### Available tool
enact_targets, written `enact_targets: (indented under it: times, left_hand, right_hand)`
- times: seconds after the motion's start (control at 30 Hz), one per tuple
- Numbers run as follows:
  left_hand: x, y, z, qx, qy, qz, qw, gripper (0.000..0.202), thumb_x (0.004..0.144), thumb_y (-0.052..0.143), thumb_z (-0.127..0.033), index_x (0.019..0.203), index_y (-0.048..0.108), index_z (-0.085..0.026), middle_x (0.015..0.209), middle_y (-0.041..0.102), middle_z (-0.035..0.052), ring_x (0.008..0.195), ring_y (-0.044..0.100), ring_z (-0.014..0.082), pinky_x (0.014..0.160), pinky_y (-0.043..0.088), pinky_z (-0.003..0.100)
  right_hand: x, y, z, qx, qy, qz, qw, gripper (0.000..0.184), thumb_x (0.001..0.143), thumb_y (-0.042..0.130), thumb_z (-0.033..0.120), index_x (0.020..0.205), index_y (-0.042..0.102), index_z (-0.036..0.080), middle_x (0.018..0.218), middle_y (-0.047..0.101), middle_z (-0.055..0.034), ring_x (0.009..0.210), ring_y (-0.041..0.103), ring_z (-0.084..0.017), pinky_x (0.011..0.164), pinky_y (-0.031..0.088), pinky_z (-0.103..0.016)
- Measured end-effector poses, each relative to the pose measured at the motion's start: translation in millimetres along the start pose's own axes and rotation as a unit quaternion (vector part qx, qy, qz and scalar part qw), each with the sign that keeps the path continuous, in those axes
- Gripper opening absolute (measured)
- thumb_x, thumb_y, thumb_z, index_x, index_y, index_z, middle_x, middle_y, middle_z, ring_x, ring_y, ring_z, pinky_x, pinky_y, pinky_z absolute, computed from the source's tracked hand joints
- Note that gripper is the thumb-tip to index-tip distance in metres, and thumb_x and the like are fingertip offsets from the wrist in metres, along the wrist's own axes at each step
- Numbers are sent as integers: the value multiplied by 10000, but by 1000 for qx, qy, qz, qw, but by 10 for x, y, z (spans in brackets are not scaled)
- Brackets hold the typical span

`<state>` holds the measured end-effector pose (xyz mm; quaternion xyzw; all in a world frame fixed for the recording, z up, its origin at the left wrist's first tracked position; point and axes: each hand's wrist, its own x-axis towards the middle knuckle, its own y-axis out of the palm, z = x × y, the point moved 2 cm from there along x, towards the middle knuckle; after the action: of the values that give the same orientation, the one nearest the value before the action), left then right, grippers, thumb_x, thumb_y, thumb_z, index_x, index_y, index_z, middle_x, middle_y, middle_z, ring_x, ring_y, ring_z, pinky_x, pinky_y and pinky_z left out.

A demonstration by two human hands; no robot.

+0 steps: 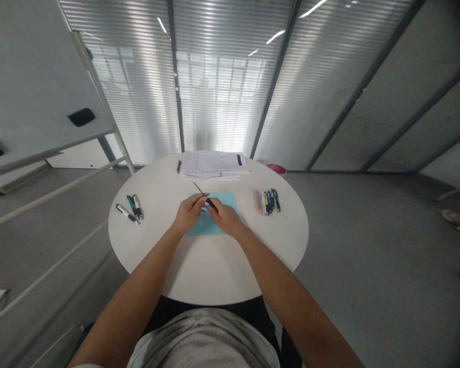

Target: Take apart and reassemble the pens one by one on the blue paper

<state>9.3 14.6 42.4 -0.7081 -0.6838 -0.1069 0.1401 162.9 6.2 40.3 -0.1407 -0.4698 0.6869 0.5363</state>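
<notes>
Two hands share one thin black rod (200, 189), prob. a pen refill, long axis running near-right to far-left, tip poking out far-left. R hand (224, 219) is nearer its dark end, fingers (214, 212) pinched on it; L hand (187, 213) curled close beside, its grip hard to tell. Below them a light-blue sheet (201, 229) on the round white tabletop (210, 276), pens (132, 209) grouped left, more pens (268, 202) right, papers (214, 164) far.

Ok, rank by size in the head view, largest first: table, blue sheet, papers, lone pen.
Table, largest.
Blue sheet and papers: too close to rank, the papers being farther off.
Lone pen, smallest.
</notes>
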Motion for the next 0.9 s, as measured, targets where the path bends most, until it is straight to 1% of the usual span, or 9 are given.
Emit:
enact_targets:
  times: [0.1,0.3,0.4,0.5,0.57,0.67,0.73,0.8,0.9]
  left_hand:
    - [4,-1,38,0,4,-1,1000,301,779,654,-376,996,723,-180,658,636,1,477,466,90,488,384,221]
    - [4,-8,77,49,38,-12,998,279,804,628,-374,1009,728,-213,764,674,28,655,571,141,638,454,243]
    - [8,-69,76,82,54,-33,995,255,823,601,-357,991,727,-213,769,666,27,683,575,149,670,448,250]
    - [29,-190,119,141,56,-76,986,250,834,565,-316,1003,717,-211,728,631,21,660,551,156,684,439,267]
    - [51,-281,170,221,46,-108,968,274,807,570,-265,1038,708,-214,789,623,39,675,543,168,734,445,298]
    - [76,-384,231,365,31,-126,922,333,754,586,-214,1066,700,-188,972,592,115,857,568,235,843,442,367]
    - [82,-415,254,429,-6,-105,897,359,750,578,-212,1091,689,-195,1019,573,133,925,567,262,869,439,395]
    - [77,-422,249,470,-44,-85,878,349,771,552,-225,1096,681,-222,1028,576,123,952,568,265,868,443,402]
    - [65,-406,202,501,-78,-81,858,319,803,520,-255,1080,678,-253,1042,592,104,986,565,265,863,443,403]
  right_hand:
    - [5,-1,5,17,2,-2,1000,361,985,345,409,1276,461,230,818,691,-17,669,641,-153,638,441,-228]
    - [17,2,-15,73,16,-13,997,327,981,347,414,1213,478,223,715,640,19,605,613,-130,609,444,-219]
    - [18,-16,-73,107,27,-51,993,322,983,329,418,1191,485,229,715,631,24,591,603,-119,612,451,-218]
    - [12,-45,-150,109,37,-92,989,318,979,334,419,1169,500,226,739,642,13,625,613,-127,633,457,-226]
    - [5,-60,-195,96,46,-105,989,319,975,340,427,1152,514,227,751,650,6,653,622,-136,642,456,-231]
    - [-8,-77,-237,68,55,-112,990,318,969,352,431,1140,532,232,770,662,-3,682,629,-149,650,448,-237]
    - [-17,-84,-249,48,57,-116,990,314,966,360,431,1134,544,239,801,671,-11,706,633,-157,661,442,-241]
    - [-24,-88,-251,37,61,-120,990,309,965,364,429,1126,554,246,825,678,-16,730,637,-163,670,436,-242]
    - [-29,-92,-244,27,64,-118,991,296,962,374,421,1113,562,251,838,686,-17,742,637,-167,669,424,-240]
